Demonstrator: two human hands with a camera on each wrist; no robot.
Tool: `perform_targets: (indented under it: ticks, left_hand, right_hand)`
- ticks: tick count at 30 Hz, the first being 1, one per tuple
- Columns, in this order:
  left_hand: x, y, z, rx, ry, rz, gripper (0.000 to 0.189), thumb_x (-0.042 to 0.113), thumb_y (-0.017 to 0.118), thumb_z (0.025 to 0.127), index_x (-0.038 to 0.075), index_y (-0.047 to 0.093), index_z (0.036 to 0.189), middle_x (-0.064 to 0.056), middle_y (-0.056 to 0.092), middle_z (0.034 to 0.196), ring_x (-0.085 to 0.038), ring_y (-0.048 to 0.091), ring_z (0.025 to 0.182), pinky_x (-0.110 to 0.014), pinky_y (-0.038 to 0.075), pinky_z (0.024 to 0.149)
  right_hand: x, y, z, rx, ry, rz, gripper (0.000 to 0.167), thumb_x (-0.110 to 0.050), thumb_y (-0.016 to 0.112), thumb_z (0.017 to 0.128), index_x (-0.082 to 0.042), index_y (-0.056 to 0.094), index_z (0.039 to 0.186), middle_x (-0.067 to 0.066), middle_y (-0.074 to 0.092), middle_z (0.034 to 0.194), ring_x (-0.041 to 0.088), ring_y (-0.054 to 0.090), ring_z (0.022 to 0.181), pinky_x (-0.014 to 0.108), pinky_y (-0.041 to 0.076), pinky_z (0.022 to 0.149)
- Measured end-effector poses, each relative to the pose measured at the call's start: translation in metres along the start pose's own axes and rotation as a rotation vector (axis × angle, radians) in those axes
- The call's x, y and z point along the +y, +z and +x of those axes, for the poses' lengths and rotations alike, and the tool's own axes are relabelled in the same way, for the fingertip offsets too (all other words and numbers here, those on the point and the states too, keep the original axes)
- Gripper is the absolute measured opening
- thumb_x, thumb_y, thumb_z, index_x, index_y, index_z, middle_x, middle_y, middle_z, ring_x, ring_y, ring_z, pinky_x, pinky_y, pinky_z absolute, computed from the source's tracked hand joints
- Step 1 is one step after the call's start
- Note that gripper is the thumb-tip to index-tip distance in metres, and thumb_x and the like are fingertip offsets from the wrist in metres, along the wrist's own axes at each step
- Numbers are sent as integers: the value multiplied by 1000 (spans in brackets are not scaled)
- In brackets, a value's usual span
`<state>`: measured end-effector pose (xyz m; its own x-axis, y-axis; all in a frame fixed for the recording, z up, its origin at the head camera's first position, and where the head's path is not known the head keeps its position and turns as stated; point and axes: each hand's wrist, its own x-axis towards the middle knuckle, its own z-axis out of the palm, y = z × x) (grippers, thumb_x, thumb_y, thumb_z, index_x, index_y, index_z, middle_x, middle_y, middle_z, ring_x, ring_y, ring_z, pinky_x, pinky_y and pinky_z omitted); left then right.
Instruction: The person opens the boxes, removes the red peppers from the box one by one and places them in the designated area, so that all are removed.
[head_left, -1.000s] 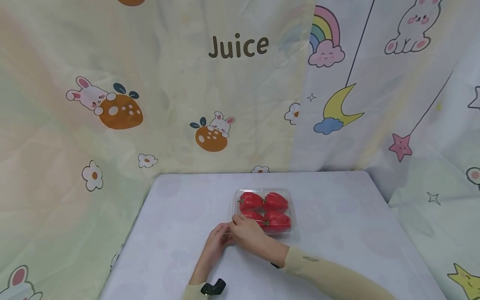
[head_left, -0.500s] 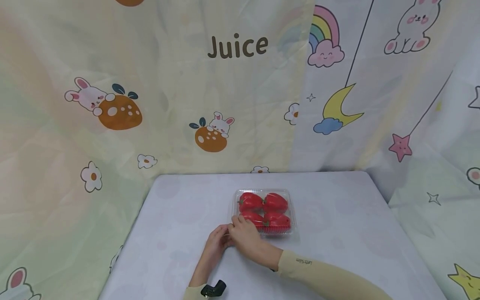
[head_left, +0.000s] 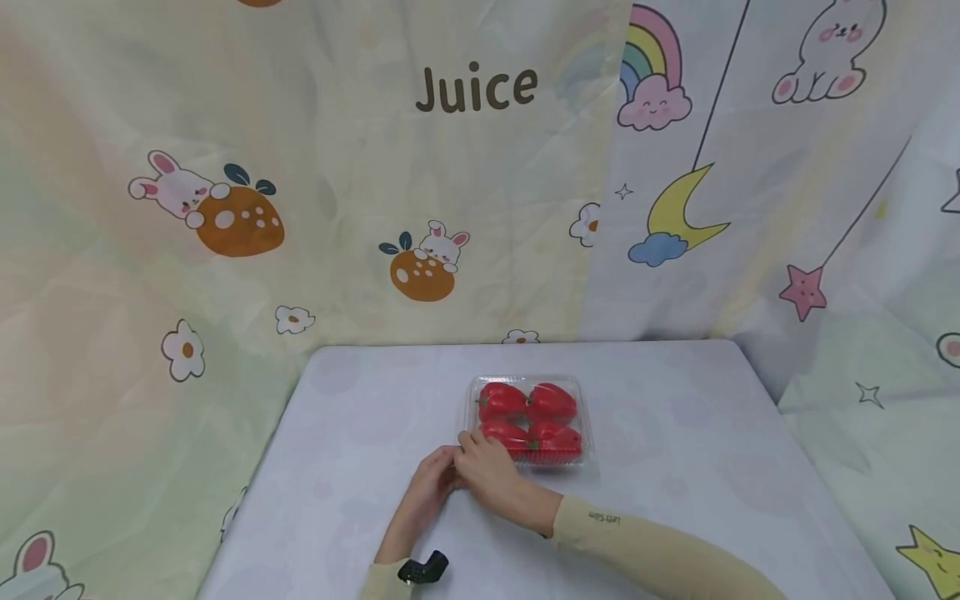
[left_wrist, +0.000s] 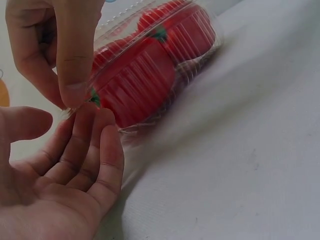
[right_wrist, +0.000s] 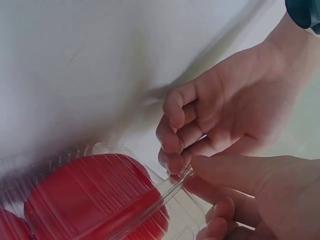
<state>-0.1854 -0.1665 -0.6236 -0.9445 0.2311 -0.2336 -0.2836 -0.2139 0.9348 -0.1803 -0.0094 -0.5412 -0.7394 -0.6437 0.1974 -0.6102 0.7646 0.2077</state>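
A clear plastic clamshell box (head_left: 525, 380) with several red peppers (head_left: 553, 402) in it lies on the table. At its near left corner both hands meet. My right hand (head_left: 491, 479) pinches the rim between thumb and forefinger; in the right wrist view the ridged plastic edge (right_wrist: 172, 192) runs into that pinch. My left hand (left_wrist: 65, 185) is palm up below the corner, fingers loosely bent and fingertips right at the rim, thumb held apart. In the head view the right hand covers the corner.
The white table (head_left: 660, 433) extends around the box on all sides. A cartoon-print curtain (head_left: 337, 167) hangs behind the table and along its sides. A black wrist device (head_left: 423, 568) sits on the left wrist.
The right wrist and forearm have shifted slightly left and down, while the fingers stay at the corner. The left hand has barely moved. The box stays in place.
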Motion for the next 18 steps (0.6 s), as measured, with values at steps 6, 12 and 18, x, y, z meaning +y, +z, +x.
perform_targets:
  ticks: [6, 12, 18]
  left_hand:
    - [2, 0, 1, 0, -26, 23, 22, 27, 49, 106, 13, 65, 109, 6, 69, 101, -10, 64, 94, -28, 54, 86]
    - [1, 0, 1, -24, -27, 40, 20, 26, 53, 104, 12, 66, 109, 6, 70, 101, -10, 65, 92, -28, 55, 85]
    - [0, -4, 1, -78, -18, 53, 22, 26, 52, 104, 9, 63, 114, 5, 69, 104, -10, 64, 93, -27, 56, 85]
  right_hand:
    - [1, 1, 1, 18, 3, 13, 40, -35, 89, 75, -17, 78, 109, 1, 65, 95, 15, 58, 93, 21, 55, 71]
    - [1, 3, 1, 8, 7, 8, 38, -35, 89, 75, -17, 79, 107, 1, 68, 95, 15, 59, 92, 20, 56, 71]
    - [2, 2, 2, 7, 0, -21, 40, -39, 88, 76, -16, 79, 107, 1, 68, 95, 15, 59, 93, 20, 55, 72]
